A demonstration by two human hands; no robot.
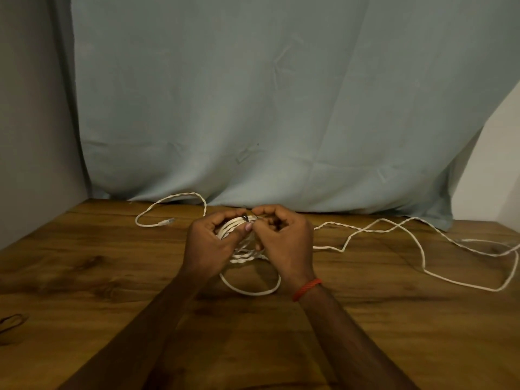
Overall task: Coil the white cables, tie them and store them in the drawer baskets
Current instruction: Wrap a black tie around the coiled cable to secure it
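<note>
Two hands, left hand [212, 243] and right hand [287, 240], curl round the cable coil [244, 259].

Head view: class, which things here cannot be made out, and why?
All in the head view:
1. dark tie: mostly covered by the left hand and right hand.
2. white coil: top behind both hands.
3. loose cable: cut off at the right edge.
4. drawer baskets: out of frame.
</note>
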